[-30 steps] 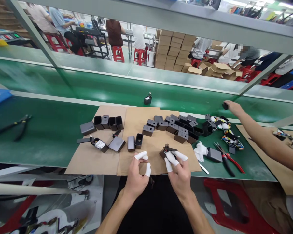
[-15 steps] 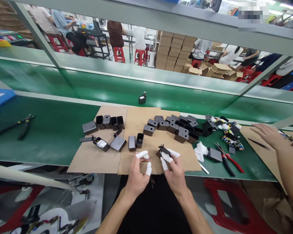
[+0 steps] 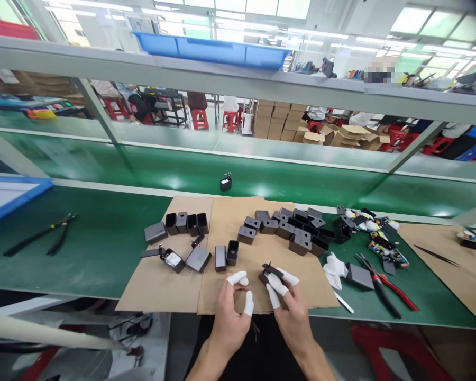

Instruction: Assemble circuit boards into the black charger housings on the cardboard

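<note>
My right hand (image 3: 289,307), with white finger cots, pinches a small black part with prongs (image 3: 270,273) at the near edge of the brown cardboard sheet (image 3: 238,264). Just to its left, my left hand (image 3: 234,309), also in finger cots, has its fingers curled with thumb and forefinger near each other and nothing visible between them. Ahead on the cardboard lie several dark grey box housings (image 3: 289,227), a row of open ones (image 3: 186,222) and an opened unit with a white inside (image 3: 173,260).
Black pliers (image 3: 43,235) lie on the green belt at left. Red-handled cutters (image 3: 384,283), a white cloth (image 3: 335,264) and coloured circuit parts (image 3: 376,233) sit at right. One black unit (image 3: 225,183) stands on the far belt. Tweezers (image 3: 436,255) rest on the right cardboard.
The view has tilted up, showing the overhead shelf. The co-worker's arm at right has left the picture. The black unit on the far belt has drifted left. My hands hold the same pose.
</note>
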Demonstrator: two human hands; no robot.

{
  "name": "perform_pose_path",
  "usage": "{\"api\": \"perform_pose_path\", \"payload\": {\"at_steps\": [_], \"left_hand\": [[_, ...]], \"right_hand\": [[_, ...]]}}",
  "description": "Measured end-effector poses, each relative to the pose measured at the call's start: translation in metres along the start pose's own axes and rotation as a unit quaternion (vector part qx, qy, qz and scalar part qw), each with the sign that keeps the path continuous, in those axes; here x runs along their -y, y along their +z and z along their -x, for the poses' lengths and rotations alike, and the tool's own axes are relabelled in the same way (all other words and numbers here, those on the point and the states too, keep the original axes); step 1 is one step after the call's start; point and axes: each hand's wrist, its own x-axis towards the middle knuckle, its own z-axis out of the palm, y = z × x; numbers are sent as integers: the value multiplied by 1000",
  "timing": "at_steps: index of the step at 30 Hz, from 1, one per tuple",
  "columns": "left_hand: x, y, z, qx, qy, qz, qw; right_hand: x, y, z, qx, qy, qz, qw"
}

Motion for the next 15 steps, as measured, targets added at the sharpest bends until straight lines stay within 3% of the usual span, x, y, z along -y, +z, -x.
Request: {"api": "perform_pose_path", "payload": {"at_steps": [7, 10, 12, 15], "left_hand": [[0, 0, 0, -2, 1, -6, 1000], [2, 1, 1, 0, -10, -5, 1000], [2, 3, 1, -2, -18, -4, 1000], [3, 4, 1, -1, -28, -3, 1000]], "right_hand": [[-4, 3, 0, 3, 34, -31, 999], [4, 2, -7, -32, 130, -109, 985], [14, -2, -13, -106, 255, -222, 935], [29, -11, -22, -178, 382, -390, 819]]}}
